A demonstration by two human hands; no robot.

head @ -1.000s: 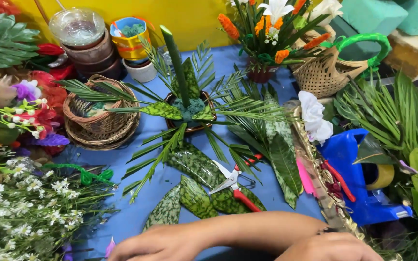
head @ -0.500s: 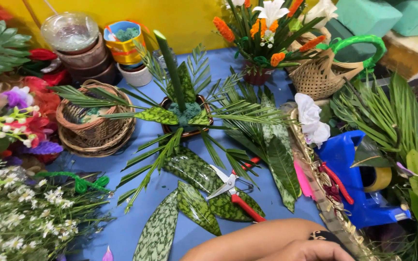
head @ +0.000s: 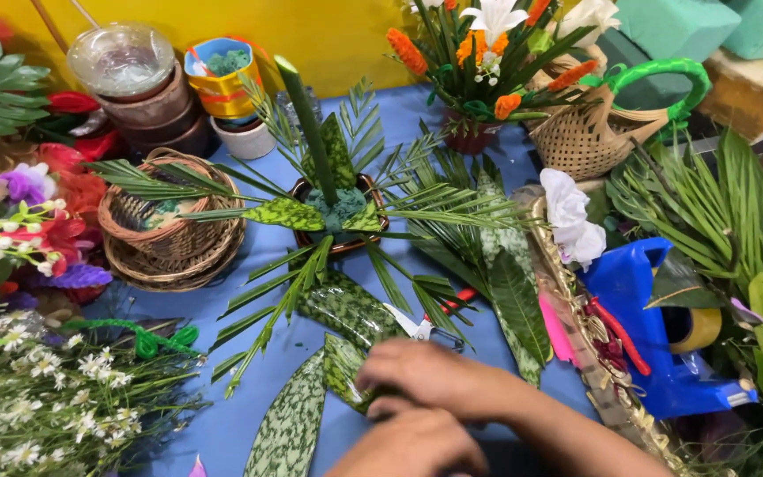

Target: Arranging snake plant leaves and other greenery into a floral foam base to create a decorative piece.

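I see both hands low in frame on blue table (head: 249,415). Right hand (head: 430,375) lies curled over speckled green leaf (head: 344,371), fingers pressed together on it. Left hand (head: 412,444) sits just below, touching right hand; grip unclear, maybe loosely closed. Leaf lies flat beside longer spotted leaf (head: 289,428). Scissors (head: 426,322) just above right hand. Small basket with upright green stalk (head: 309,128) further up, palm fronds fanned around.

Two bare hands at near edge, centre-right; left hand (head: 412,446) nearer, right hand (head: 430,375) just beyond it; no gloves, rings or watch visible; right forearm bare, no sleeve showing; nails short, unpainted.
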